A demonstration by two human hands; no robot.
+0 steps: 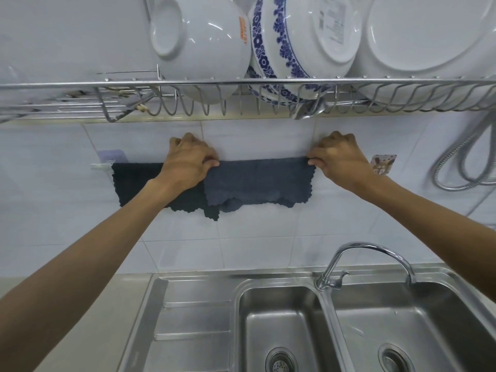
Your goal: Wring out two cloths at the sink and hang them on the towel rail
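Towel rail (pixel 100 166) mostly hidden — grey cloth (pixel 257 181) between left hand (pixel 188 159), right hand (pixel 339 159).

Left hand (pixel 189 159): bare, no ring, no glove.
Right hand (pixel 339 159): bare, no ring, no glove.
Forearms: uncovered along their whole visible length, no sleeves, no watch.

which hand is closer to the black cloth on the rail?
Left. The left hand pinches the grey cloth at its left top corner, right where it overlaps the black cloth. The right hand grips the grey cloth's far right corner, clear of it.
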